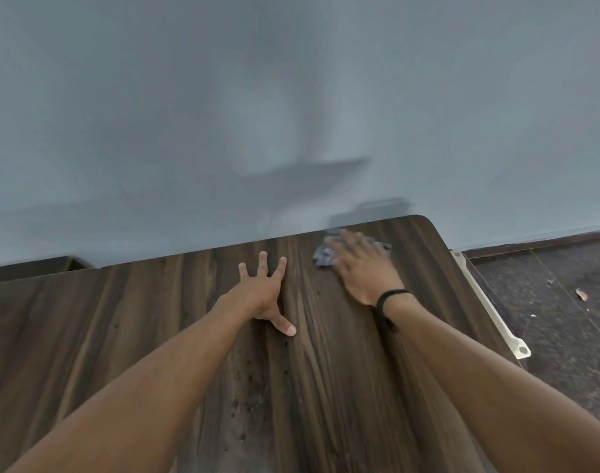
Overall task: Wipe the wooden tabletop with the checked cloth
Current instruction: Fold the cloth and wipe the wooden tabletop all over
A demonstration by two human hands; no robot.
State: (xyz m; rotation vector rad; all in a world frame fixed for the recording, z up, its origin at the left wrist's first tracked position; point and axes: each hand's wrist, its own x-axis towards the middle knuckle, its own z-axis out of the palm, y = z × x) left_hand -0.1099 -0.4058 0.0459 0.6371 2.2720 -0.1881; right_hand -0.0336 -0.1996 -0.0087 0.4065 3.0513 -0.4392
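Cloth pressed near the far right corner of the wooden worktop (121,319).
The right hand (363,268) lies on the checked cloth (322,256), fingers straight; the left hand (262,291) rests beside the cloth, fingers spread.

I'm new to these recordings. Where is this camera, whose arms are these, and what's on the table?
There is no machine here: the single picture comes from a wide-angle camera worn on a person's head, so the two bare arms are the wearer's own. The left hand rests flat, fingers spread, on the wooden tabletop. The right hand, with a dark wristband, presses the checked cloth near the table's far right corner, by the wall. Dark spots lie on the wood nearer the wearer.
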